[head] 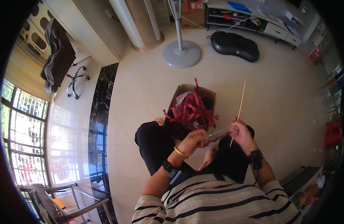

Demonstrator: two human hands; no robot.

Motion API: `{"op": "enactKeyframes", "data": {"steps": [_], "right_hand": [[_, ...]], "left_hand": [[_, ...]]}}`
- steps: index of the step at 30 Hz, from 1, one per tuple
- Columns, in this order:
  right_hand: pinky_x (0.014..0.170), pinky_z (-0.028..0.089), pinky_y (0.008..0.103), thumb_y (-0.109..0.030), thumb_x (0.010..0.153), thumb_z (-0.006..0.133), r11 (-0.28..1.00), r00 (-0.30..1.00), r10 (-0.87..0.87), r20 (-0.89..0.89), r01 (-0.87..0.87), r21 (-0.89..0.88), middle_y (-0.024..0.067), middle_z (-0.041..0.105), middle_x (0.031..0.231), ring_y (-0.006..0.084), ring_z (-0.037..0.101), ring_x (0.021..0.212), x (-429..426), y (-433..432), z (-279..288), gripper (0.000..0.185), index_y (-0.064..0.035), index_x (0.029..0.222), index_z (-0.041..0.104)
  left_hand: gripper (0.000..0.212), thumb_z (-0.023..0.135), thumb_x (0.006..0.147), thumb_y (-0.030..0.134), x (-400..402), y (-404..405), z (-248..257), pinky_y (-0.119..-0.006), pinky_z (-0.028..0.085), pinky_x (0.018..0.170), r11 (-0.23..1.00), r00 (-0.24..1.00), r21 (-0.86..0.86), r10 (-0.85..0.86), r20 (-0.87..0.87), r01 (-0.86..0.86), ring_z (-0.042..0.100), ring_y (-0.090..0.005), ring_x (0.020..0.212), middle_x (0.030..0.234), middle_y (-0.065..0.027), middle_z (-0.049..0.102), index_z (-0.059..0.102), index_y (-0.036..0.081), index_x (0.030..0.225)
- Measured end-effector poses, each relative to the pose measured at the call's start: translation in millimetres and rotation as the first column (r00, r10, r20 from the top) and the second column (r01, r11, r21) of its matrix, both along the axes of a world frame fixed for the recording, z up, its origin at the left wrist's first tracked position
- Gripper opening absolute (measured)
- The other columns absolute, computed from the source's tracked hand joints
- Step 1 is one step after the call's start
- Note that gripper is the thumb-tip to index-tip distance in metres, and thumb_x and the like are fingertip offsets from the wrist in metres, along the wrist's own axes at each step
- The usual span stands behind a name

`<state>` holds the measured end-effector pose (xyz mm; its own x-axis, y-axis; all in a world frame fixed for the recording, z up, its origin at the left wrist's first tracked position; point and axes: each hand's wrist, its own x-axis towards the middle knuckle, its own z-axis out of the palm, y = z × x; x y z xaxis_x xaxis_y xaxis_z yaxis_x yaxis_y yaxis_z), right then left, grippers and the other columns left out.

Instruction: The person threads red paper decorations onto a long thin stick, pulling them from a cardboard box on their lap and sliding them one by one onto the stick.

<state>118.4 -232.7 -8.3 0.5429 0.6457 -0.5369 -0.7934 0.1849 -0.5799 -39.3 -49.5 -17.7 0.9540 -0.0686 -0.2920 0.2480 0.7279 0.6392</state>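
Note:
My right hand grips a long, thin, pale stick, which looks like bamboo or wood and stands almost upright in the view. A twisted dark red strip stretches between that hand and my left hand, which pinches its other end. Just above the strip, a thin whitish strand also runs from one hand to the other; its material is hard to tell. In front of my left hand is an open cardboard box, heaped with red fabric-like strips and some clear plastic.
My knees flank the box. Beyond it stand a grey round pedestal base, a black cushion-like device and a low TV cabinet. An office chair is at far left, a metal-framed chair at lower left, and a red stool at right.

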Motion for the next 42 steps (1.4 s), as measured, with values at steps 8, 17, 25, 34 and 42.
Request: {"op": "enactKeyframes", "data": {"steps": [8,17,25,34,42], "right_hand": [[0.039,0.023,0.0182,-0.002,0.076,0.049,0.996,0.991,-0.029,0.133,0.017,0.092,-0.0046,0.034,0.055,0.0066,0.034,0.045,-5.3,-0.2,15.5,0.017,-0.0156,0.083,0.041],[0.039,0.025,0.0175,0.001,0.077,0.049,0.989,0.968,0.090,0.234,-0.114,0.092,-0.0028,0.037,0.056,0.0063,0.037,0.045,-21.1,11.2,24.0,0.018,-0.0124,0.082,0.039],[0.052,0.038,0.0169,-0.015,0.080,0.064,0.883,0.643,0.469,0.605,-0.355,-0.308,-0.0014,0.054,0.067,0.0034,0.048,0.059,-29.3,10.3,16.8,0.014,-0.0030,0.078,0.057],[0.043,0.034,0.0167,-0.014,0.078,0.059,0.954,0.911,0.296,0.287,-0.267,-0.134,-0.0019,0.049,0.060,0.0039,0.045,0.055,-12.3,1.9,11.7,0.010,-0.0065,0.073,0.054],[0.039,0.027,0.0149,-0.017,0.084,0.055,0.916,0.909,0.400,0.120,-0.397,-0.047,0.0021,0.054,0.062,0.0063,0.048,0.050,-30.0,12.3,9.8,0.010,-0.0092,0.082,0.050]], "left_hand": [[0.019,0.064,0.078,0.009,4.8,-13.4,-1.2,-0.016,0.036,0.052,0.972,0.994,0.218,-0.069,-0.081,0.085,0.048,-0.0038,0.060,0.073,0.0028,0.055,0.058,0.005,0.095],[0.016,0.065,0.079,0.014,6.2,-18.1,1.6,-0.016,0.037,0.051,0.965,0.993,0.250,-0.047,-0.108,0.073,0.047,-0.0027,0.057,0.070,0.0018,0.059,0.064,0.003,0.091],[0.015,0.066,0.077,0.011,7.4,-22.0,-0.5,-0.018,0.041,0.054,0.743,0.987,0.652,0.082,0.138,-0.153,0.052,-0.0057,0.059,0.069,-0.0005,0.060,0.064,0.000,0.087],[0.020,0.068,0.074,0.009,1.9,-20.0,2.7,-0.019,0.044,0.056,0.594,0.978,0.780,0.065,0.197,-0.197,0.055,-0.0088,0.061,0.074,-0.0036,0.062,0.061,-0.001,0.090],[0.039,0.043,0.090,0.040,8.8,-22.6,8.0,-0.022,0.044,0.054,0.945,0.973,0.234,-0.228,-0.039,0.231,0.054,-0.0107,0.059,0.073,-0.0036,0.058,0.057,0.003,0.087]]}}
